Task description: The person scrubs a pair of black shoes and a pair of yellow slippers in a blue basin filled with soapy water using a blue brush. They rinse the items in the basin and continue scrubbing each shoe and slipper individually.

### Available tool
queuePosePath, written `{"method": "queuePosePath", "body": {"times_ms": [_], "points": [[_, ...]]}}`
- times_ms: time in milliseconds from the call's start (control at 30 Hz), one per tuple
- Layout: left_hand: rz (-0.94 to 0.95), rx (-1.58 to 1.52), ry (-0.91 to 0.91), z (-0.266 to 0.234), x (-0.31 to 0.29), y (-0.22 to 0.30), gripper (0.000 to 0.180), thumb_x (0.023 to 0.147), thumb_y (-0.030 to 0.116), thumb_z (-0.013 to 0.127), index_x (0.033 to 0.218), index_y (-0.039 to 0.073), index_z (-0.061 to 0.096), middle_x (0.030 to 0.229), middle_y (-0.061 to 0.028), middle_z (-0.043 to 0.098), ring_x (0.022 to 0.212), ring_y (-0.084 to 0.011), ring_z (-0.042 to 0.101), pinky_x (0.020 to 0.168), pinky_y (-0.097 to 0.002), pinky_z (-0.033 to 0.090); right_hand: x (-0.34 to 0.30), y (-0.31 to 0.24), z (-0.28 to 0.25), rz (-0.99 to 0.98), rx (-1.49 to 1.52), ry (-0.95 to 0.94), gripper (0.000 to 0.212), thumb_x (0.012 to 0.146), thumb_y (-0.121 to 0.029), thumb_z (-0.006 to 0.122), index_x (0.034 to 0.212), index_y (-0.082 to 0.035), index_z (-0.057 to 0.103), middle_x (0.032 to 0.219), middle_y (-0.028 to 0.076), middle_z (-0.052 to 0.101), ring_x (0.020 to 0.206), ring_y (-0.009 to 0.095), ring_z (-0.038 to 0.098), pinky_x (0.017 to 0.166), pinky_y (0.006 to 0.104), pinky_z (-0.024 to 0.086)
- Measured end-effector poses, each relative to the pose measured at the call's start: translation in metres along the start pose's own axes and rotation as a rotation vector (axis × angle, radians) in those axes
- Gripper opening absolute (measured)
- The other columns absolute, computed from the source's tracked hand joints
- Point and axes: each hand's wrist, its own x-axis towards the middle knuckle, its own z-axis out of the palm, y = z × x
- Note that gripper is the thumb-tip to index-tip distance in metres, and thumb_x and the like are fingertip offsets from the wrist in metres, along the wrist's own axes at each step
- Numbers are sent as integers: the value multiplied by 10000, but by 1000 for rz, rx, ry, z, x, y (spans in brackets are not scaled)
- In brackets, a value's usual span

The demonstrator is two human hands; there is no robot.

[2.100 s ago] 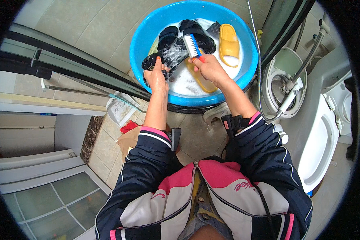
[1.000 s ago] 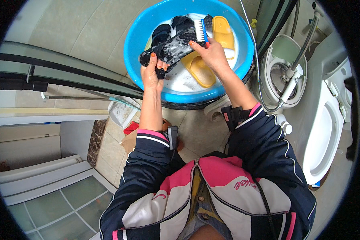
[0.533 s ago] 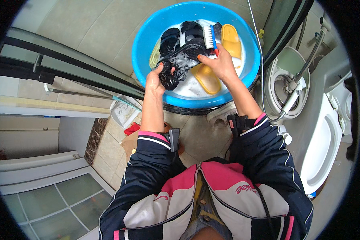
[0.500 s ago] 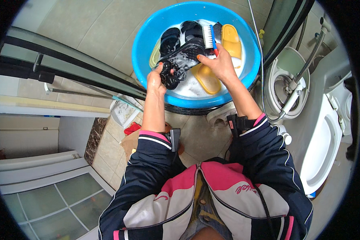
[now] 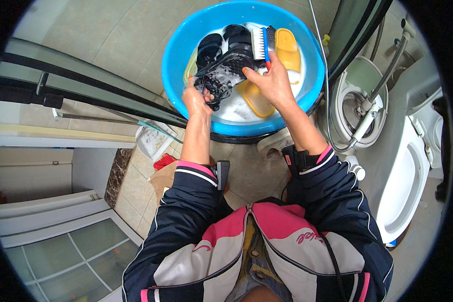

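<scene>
Crowding the blue basin [image 5: 186, 38], slippers [image 5: 221, 75] leave little room.

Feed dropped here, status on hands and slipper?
Left hand grips black slipper over blue basin. Right hand holds scrub brush. Yellow slippers alongside.

The left hand [image 5: 197, 100] hides the near end of the black slipper [image 5: 224, 75].
</scene>
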Motion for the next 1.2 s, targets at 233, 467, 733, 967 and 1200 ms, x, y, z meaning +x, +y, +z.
{"method": "queuePosePath", "body": {"times_ms": [233, 467, 733, 967, 1200], "points": [[-35, 30, -2, 3, -11, 11, 298, 965, 352, 430, 838, 92, 501, 529, -15, 374, 379, -111, 303, 382, -268, 297, -1, 4, -2, -34, 19, -23, 515, 681, -251, 758, 1058, 21, 536, 952, 157, 620, 898, 251, 588, 839, 339, 448], [-21, 64, -143, 0, -13, 21, 378, 985, 395, 345, 747, 127, 465, 474, 12, 317, 366, -119, 287, 390, -279, 264, -2, -1, -3, -46, 7, -13, 528, 690, -263, 764, 1070, 18, 529, 956, 154, 623, 874, 255, 598, 836, 348, 457], [2, 71, -445, -7, -11, 24, 646, 883, 631, 429, 1110, 34, 528, 891, -95, 594, 825, -221, 590, 780, -364, 496, 3, -6, 3, 47, 383, 192, 488, 750, -204, 753, 1071, 50, 488, 964, 122, 628, 873, 174, 596, 781, 298, 474], [217, 283, -329, -4, -13, -5, 456, 901, 349, 630, 1111, -32, 495, 1043, -81, 594, 960, -127, 536, 864, -260, 418, 4, -9, 2, 354, 474, 281, 445, 751, -197, 741, 1048, 28, 497, 894, 96, 624, 774, 145, 588, 683, 275, 479], [423, 267, -138, 6, -20, -7, 289, 901, 182, 626, 1042, -28, 486, 978, -103, 597, 828, -147, 581, 752, -269, 481, -7, -16, 18, 193, 462, 181, 376, 747, -95, 722, 1059, 31, 555, 944, 74, 649, 823, 128, 601, 755, 266, 479]]}}
